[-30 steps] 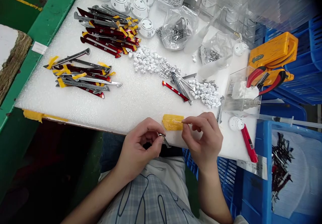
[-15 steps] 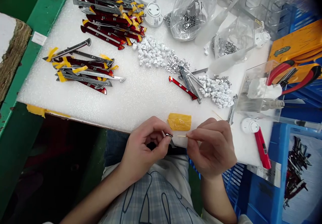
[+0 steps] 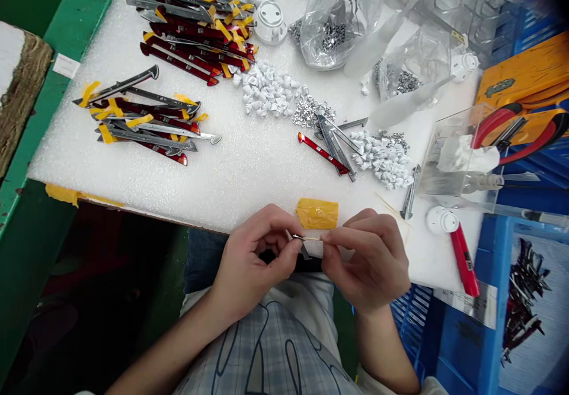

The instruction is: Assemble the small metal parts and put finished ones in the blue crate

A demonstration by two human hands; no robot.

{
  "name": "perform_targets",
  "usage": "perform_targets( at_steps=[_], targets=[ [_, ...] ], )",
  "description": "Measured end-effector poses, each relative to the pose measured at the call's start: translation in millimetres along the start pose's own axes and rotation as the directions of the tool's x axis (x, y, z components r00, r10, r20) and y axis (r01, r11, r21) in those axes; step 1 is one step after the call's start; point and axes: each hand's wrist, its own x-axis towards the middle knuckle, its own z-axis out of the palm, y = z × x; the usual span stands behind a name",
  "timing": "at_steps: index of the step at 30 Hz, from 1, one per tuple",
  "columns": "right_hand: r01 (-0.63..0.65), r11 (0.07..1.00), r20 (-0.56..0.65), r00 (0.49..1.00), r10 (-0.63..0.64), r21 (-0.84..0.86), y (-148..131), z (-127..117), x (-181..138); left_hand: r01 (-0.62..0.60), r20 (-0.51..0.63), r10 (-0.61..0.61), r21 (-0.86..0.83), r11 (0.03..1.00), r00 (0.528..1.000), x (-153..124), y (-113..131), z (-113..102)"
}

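Observation:
Between the thumb and forefinger of my left hand [image 3: 262, 259] is a slim dark grey part [image 3: 297, 237], mostly hidden by the fingers. My right hand [image 3: 367, 259] pinches a toothpick [image 3: 313, 238], which points left with its tip at the end of that part. Just beyond both hands a patch of yellow tape [image 3: 317, 214] lies on the white foam sheet [image 3: 249, 188], with a clear, glossy blob on it. Farther up are several loose grey strips [image 3: 331, 143] and one red strip [image 3: 323, 154].
Heaps of small white pieces [image 3: 269, 90] and metal clips [image 3: 313, 109] lie mid-table. Taped red and grey strips [image 3: 146, 124] are piled at left. Bags of clips [image 3: 340, 25], a clear box [image 3: 448, 158], pliers [image 3: 498, 128] and a red-handled tool [image 3: 464, 262] occupy the right side.
My right hand has moved left, bringing the toothpick's tip up to the part in my left hand. The left hand has stayed almost still.

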Motion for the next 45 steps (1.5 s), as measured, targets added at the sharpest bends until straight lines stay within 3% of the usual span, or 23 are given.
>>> perform_targets(
  at_steps=[35, 41, 45],
  targets=[
    [0.042, 0.999, 0.014, 0.999, -0.042, 0.025, 4.6, -3.0, -1.3, -0.034, -0.015, 0.033, -0.080, 0.996, 0.999, 0.1, -0.7, 0.3],
    [0.030, 0.999, 0.003, 1.000, -0.030, 0.023, 2.8, -0.6, -2.4, -0.024, -0.010, 0.023, -0.086, 0.996, 1.000, 0.7, -0.5, 1.5],
    [-0.048, 0.999, -0.056, 0.997, 0.048, 0.008, 3.3, -9.6, -5.6, -0.032, -0.023, 0.030, -0.078, 0.996, 0.999, -0.1, -2.0, 1.8]
  ],
)
